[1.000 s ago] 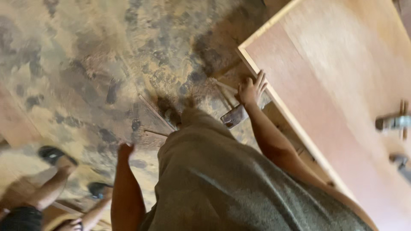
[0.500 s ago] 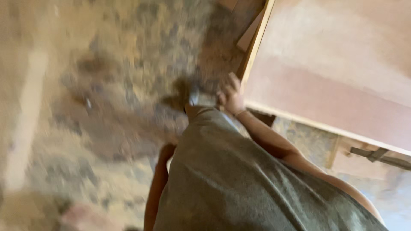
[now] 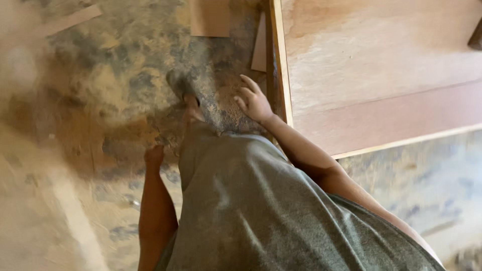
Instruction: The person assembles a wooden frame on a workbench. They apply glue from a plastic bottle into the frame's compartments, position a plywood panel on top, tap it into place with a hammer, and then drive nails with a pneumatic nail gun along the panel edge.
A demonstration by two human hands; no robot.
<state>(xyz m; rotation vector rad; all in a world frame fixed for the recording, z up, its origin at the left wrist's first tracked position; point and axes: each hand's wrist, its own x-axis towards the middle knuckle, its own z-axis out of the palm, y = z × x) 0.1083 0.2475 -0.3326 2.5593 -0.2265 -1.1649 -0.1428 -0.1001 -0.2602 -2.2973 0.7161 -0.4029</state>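
While the right hand [image 3: 253,103] hangs empty, fingers loosely spread, the pale plywood panel [image 3: 371,70] beside it lies flat.

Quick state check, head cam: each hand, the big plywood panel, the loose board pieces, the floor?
right hand: open, empty, fingers spread, beside the panel's edge
left hand: hanging at the side, fingers curled, contents not visible
plywood panel: lying flat, bare where visible
small board pieces: lying loose on the floor beside the panel
floor: dusty, patchy with sawdust
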